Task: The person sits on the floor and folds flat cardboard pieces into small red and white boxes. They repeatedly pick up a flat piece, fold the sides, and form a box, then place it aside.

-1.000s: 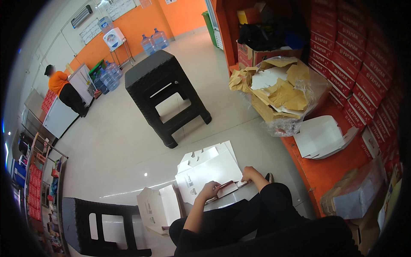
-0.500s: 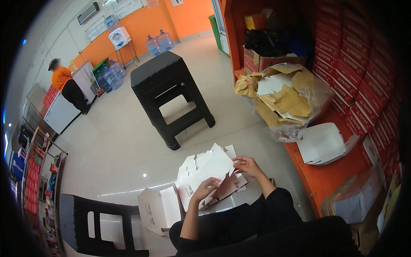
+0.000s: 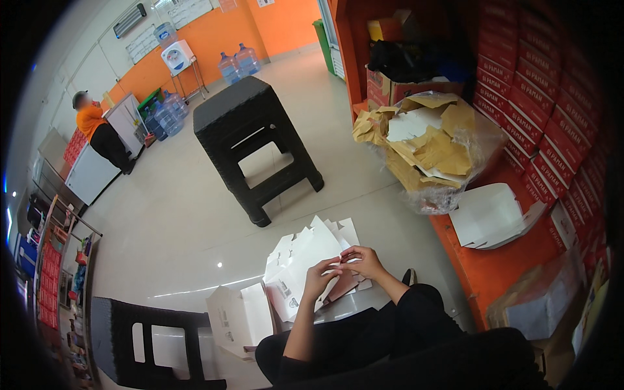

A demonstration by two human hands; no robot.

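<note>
White flat cardboard box blanks (image 3: 305, 260) lie in a loose pile in front of my lap, with notched edges showing. My left hand (image 3: 320, 278) and my right hand (image 3: 364, 261) meet at the right edge of the topmost blank. The fingers of both are bent and pinched together on a flap there, fingertips nearly touching. What exactly lies between the fingertips is partly hidden. Left of the pile, a partly folded white carton (image 3: 240, 317) with small dark print leans by my knee.
Black plastic stools stand ahead (image 3: 250, 130) and at lower left (image 3: 149, 338). At right, an orange shelf (image 3: 465, 276) bears a stack of white trays (image 3: 487, 218), a torn brown-paper bundle (image 3: 429, 146) and stacked red boxes (image 3: 543, 97). A person in orange (image 3: 97, 127) stands far left.
My right hand has moved left and my left hand slightly right and up, so they now meet at the blank's edge. The far person has raised a hand.
</note>
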